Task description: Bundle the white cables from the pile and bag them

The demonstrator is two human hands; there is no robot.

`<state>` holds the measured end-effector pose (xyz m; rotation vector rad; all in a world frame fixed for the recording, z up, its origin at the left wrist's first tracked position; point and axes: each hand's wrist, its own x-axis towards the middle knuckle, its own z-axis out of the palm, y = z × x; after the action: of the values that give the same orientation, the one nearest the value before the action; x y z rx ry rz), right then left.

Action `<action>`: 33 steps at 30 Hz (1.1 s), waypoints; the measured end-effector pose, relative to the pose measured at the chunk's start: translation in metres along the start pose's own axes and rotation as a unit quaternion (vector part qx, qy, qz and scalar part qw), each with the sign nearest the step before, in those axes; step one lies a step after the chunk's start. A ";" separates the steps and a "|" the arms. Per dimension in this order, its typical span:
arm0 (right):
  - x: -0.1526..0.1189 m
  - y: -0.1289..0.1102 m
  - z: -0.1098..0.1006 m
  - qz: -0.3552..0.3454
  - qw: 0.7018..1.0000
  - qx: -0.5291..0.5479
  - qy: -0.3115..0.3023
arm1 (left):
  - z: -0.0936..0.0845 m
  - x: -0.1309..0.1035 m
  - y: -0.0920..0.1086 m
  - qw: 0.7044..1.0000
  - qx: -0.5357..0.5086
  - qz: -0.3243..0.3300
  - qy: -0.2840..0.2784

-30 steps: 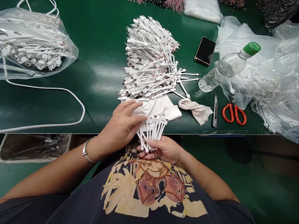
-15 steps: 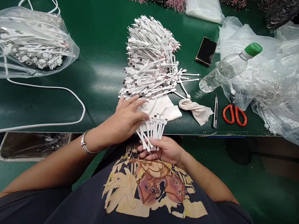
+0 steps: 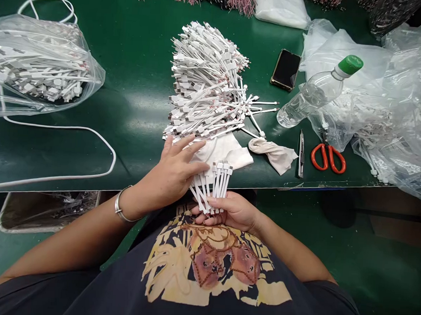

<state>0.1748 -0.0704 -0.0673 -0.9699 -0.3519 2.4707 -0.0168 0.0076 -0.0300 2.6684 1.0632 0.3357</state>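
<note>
In my right hand (image 3: 234, 210) is a fanned bunch of short white USB cables (image 3: 220, 184), gripped at the lower ends with the plugs pointing away from me. The thumb lies across them, and thin reddish wire ends show below. My left hand (image 3: 174, 172) is open, palm down with fingers spread, over the white cloth (image 3: 220, 151). Its fingertips reach the near edge of a large heap of similar white cables (image 3: 203, 86), and its thumb is beside the held bunch. Whether that thumb touches the cables I cannot tell.
At right lie a twisted cloth (image 3: 274, 155), a utility knife (image 3: 301, 154), red-handled scissors (image 3: 327, 158), a bottle (image 3: 310, 99), a phone (image 3: 285, 70) and plastic bags (image 3: 407, 92). A bag of cables (image 3: 42, 69) and a long white cord (image 3: 101, 142) occupy the left.
The whole view has shifted slightly, so the table things appear a little further left. Both hands keep nearly the same pose, and the cables remain in my right hand.
</note>
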 end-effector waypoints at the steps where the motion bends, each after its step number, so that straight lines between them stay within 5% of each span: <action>1: 0.000 0.000 0.000 0.000 1.000 0.000 0.000 | -0.001 0.000 0.000 1.000 0.000 0.000 0.001; 8: -0.001 0.001 -0.003 -0.015 1.000 0.010 -0.022 | -0.004 0.003 0.001 1.000 -0.007 -0.014 0.021; 17: -0.002 0.000 -0.002 -0.025 0.999 0.019 -0.027 | -0.003 0.023 0.003 0.999 0.012 0.041 -0.018; 33: 0.000 0.001 -0.005 -0.023 0.999 0.017 -0.035 | -0.007 0.020 0.003 1.000 0.008 0.023 -0.015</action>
<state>0.1783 -0.0714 -0.0715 -0.8542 -0.3507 2.4660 -0.0026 0.0209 -0.0203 2.7061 1.0004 0.2960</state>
